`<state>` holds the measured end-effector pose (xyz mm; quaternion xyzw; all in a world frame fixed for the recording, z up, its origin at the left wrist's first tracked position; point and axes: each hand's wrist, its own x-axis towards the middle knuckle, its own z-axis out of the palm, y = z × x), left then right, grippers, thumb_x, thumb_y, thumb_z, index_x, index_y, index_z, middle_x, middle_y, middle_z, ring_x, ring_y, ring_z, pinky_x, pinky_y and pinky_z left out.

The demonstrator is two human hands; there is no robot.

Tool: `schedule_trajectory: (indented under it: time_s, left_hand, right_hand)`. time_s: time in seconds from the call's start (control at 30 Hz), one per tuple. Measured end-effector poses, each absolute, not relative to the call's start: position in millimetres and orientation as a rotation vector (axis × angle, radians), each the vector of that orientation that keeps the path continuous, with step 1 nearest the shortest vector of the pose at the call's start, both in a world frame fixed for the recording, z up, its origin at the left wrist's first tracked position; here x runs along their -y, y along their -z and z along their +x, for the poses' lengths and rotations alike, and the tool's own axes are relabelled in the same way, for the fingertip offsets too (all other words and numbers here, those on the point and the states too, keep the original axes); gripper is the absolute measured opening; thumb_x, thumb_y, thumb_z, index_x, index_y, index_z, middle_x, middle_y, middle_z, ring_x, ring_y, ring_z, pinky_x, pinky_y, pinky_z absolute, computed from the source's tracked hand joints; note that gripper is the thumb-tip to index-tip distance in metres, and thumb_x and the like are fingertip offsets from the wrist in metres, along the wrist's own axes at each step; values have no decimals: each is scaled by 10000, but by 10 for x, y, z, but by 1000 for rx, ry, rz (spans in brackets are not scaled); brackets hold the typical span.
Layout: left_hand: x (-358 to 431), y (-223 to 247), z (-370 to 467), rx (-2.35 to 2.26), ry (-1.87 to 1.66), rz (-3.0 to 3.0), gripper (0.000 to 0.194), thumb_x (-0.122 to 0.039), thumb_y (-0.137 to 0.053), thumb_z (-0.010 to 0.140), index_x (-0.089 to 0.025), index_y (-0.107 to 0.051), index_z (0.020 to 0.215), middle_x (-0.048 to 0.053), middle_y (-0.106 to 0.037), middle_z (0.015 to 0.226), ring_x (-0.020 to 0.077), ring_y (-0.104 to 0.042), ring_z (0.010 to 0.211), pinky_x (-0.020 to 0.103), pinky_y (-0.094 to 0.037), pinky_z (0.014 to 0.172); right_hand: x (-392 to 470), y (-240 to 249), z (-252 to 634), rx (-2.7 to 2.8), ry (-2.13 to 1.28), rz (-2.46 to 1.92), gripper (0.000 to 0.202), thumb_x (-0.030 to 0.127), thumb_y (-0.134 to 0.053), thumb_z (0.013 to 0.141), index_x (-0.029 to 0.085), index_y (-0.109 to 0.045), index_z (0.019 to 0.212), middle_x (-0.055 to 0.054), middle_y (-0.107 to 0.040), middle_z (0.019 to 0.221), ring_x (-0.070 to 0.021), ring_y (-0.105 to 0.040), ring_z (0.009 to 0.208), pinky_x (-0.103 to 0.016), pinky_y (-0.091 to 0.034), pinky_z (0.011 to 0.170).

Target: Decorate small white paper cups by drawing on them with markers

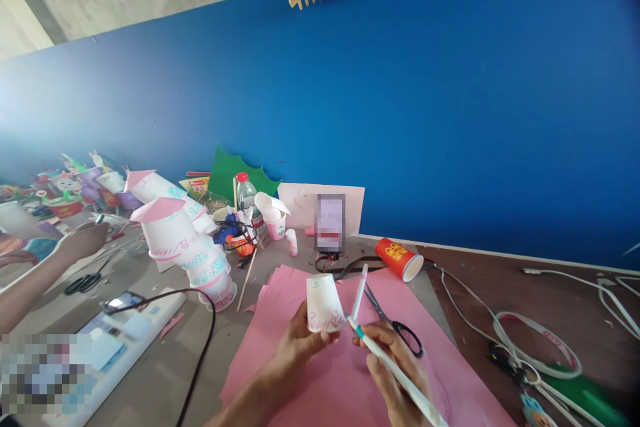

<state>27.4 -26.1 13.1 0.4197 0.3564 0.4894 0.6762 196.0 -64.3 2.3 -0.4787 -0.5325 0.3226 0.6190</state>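
Observation:
My left hand [300, 339] grips an upside-down white paper cup [323, 297] from the side and below. Pink drawn patterns run around the cup's wide rim, and faint teal marks show near its top. In my right hand [393, 350] is a white marker [407, 381] with a teal band, its tip at or very near the cup's right side; I cannot tell whether it touches. Under both hands lies pink paper [345, 400]. A second, pink-tipped marker [360, 290] and black-handled scissors [407, 339] rest on it, just beyond my right hand.
Stacked decorated cups [170, 233] stand at left, near a power strip [150, 327] and black cable [213, 327]. Another person's hand [89, 240] is farther left. Behind are a bottle [245, 193], glue stick [291, 242] and phone [330, 223]; a red cup [397, 257] lies right.

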Motion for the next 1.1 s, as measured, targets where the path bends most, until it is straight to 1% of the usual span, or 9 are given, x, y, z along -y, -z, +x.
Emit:
schedule_trajectory:
  time_s: [0.07,0.13,0.3,0.4,0.6,0.8,0.9,1.1]
  left_hand:
    - [261,-150,282,-815,-1091,966,479,-420,-826,629,-170,-635,990,24,-604,822,174,-510,775,294,-383,710]
    - [259,-167,281,-813,-1080,988,484,-416,-821,637,-171,-624,1006,28,-606,838,181,-509,792,296,-378,712]
    - [239,-132,262,-786,-1064,1026,501,-399,-809,664,-171,-603,1059,52,-631,912,215,-541,867,334,-398,787]
    - [232,-95,261,-783,-1071,1006,524,-377,-816,665,-173,-587,1090,62,-638,932,230,-561,890,352,-412,809]
    - [228,-68,256,-784,-1070,1013,538,-387,-823,656,-172,-588,1089,65,-650,940,236,-573,898,351,-426,808]
    - [222,-49,251,-786,-1069,1041,525,-380,-819,667,-162,-585,1083,61,-652,937,213,-574,878,321,-426,782]
    - [219,-29,254,-788,-1074,1039,558,-398,-827,651,-164,-583,1095,61,-653,932,217,-579,876,321,-429,779]
    - [224,-45,241,-772,-1057,1046,593,-397,-821,663,-164,-579,1151,75,-641,990,237,-570,939,345,-427,831]
  right_hand:
    - [654,-19,1957,1232,-740,-1109,281,545,-600,854,307,-722,941,-40,-706,822,-240,-706,731,-283,-594,648]
    - [658,-14,1955,1237,-734,-1120,270,537,-588,865,316,-724,940,-34,-701,787,-236,-703,716,-275,-589,635]
    - [639,-32,1962,1265,-709,-1134,271,543,-597,856,314,-735,904,-37,-698,739,-241,-690,696,-285,-575,625]
    - [628,-46,1966,1293,-701,-1133,295,560,-579,863,310,-734,882,-35,-691,723,-235,-679,664,-285,-561,593]
    - [619,-31,1970,1330,-683,-1134,304,542,-564,886,287,-730,875,-36,-693,721,-213,-670,632,-263,-544,559]
    - [608,5,1972,1352,-669,-1124,322,546,-548,899,276,-722,886,-38,-696,732,-210,-678,656,-253,-556,582]
    - [603,17,1973,1357,-663,-1122,307,538,-545,903,284,-718,896,-32,-692,731,-208,-676,652,-249,-556,576]
    - [592,40,1975,1358,-646,-1128,291,529,-549,900,290,-716,888,-35,-687,733,-218,-675,652,-261,-556,568]
